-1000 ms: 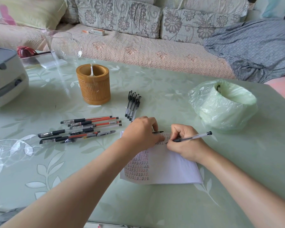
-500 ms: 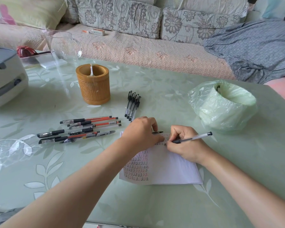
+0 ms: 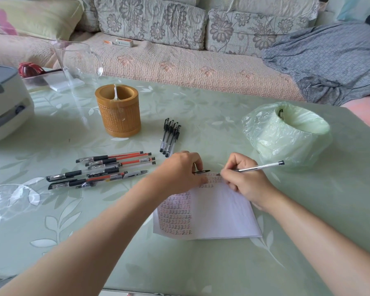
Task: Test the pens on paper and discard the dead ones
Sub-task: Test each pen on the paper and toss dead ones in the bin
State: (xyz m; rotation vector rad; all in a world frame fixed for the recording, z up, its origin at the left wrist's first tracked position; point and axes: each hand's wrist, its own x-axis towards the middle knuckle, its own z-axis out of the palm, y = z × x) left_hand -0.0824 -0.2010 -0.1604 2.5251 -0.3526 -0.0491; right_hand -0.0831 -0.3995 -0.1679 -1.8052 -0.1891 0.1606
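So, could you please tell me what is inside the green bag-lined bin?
What looks like a dark pen end shows by the far rim of the bin; its near wall hides everything lower down.

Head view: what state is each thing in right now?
Right hand: grips pen, tip on paper.
Left hand: pinches black cap, rests on paper.
Paper: flat, partly filled with marks.
Pen holder: upright.
Bin: lined, open.
Four black pens: capped, lying together.
Pile of pens: lying side by side.
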